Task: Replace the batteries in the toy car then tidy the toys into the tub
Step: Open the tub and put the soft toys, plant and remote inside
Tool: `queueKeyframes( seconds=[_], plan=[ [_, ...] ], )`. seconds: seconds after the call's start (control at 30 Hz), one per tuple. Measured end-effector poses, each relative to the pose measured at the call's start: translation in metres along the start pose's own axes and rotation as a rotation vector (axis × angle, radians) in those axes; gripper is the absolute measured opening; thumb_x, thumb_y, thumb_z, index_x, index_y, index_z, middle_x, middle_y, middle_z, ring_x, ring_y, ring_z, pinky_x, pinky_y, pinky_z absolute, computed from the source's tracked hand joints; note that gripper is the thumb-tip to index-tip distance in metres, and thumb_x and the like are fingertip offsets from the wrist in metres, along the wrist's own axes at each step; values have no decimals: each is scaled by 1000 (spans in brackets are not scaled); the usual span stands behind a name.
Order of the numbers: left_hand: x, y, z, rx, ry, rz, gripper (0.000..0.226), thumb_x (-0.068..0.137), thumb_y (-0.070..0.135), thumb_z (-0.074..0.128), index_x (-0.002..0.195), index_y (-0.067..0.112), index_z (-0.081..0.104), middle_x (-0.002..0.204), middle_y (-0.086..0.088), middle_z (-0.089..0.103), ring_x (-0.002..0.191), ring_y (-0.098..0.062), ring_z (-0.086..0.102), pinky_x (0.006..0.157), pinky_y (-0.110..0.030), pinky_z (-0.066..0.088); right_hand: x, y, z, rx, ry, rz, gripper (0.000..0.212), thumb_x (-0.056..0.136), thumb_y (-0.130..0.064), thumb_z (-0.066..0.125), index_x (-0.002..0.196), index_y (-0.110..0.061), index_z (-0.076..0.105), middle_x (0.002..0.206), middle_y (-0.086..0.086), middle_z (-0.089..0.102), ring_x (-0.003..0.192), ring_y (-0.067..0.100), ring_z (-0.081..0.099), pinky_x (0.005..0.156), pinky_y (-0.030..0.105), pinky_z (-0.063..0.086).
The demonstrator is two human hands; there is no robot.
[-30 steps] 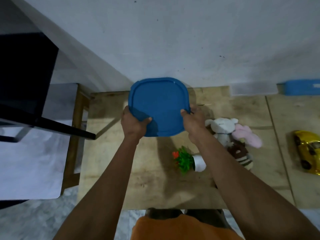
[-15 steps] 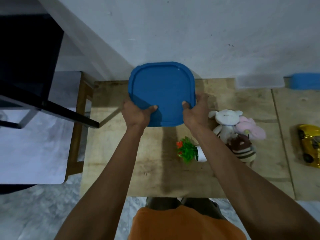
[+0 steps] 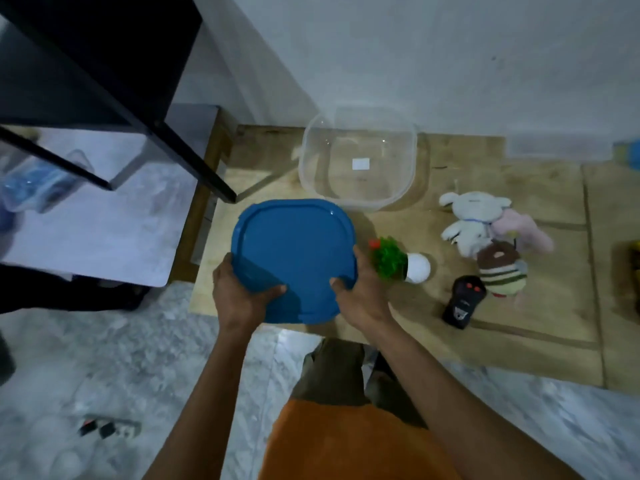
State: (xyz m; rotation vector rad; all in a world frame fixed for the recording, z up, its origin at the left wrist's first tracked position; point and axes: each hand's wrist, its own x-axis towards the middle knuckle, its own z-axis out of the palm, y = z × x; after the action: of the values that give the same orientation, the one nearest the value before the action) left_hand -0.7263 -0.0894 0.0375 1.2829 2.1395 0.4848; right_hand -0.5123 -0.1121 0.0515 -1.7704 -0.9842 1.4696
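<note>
The wooden platform (image 3: 540, 188) lies on the floor against the wall. On its far part stands the clear tub (image 3: 358, 157), open on top. Nearer to the person is the blue lid (image 3: 294, 258), apart from the tub; the left hand (image 3: 239, 296) grips its near left edge and the right hand (image 3: 363, 292) grips its near right edge, thumbs on top. To the right lie the plush toys (image 3: 485, 233), the small potted plant (image 3: 398, 259) on its side, and the black remote control (image 3: 462, 301).

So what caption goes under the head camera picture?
Both hands, left and right, hold the blue lid off the clear tub.
</note>
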Motion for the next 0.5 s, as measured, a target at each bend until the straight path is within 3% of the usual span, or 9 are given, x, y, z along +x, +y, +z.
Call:
queueKeyframes(
  seconds=[0.07,0.17,0.27,0.5],
  plan=[
    [-8,-18,10,35,-45,-23,108,42,50,95,135,19,49,130,-4,59,119,-29,58,92,-54,58,-9,17,7,-12,-10,90,64,98,-10,58,154,-23,29,142,-11,46,131,11,45,110,29,39],
    [-14,-30,21,58,-81,-39,106,45,42,97,135,16,49,130,-7,58,118,-31,59,94,-52,57,-17,33,10,-55,-13,158,67,98,-8,57,155,-24,27,146,-6,46,133,17,46,106,30,43],
    [-10,-33,29,97,-140,-60,109,52,35,99,143,13,42,140,-11,50,126,-35,51,102,-53,51,-13,38,12,-76,14,184,61,96,-3,55,150,-25,36,131,-7,51,128,20,51,93,26,44],
    [6,-30,34,243,-210,-59,110,62,40,95,148,11,33,146,-14,40,134,-39,35,104,-58,44,1,42,26,-104,98,256,64,97,-3,52,154,-20,29,146,2,48,129,22,49,96,22,40]
  ],
)
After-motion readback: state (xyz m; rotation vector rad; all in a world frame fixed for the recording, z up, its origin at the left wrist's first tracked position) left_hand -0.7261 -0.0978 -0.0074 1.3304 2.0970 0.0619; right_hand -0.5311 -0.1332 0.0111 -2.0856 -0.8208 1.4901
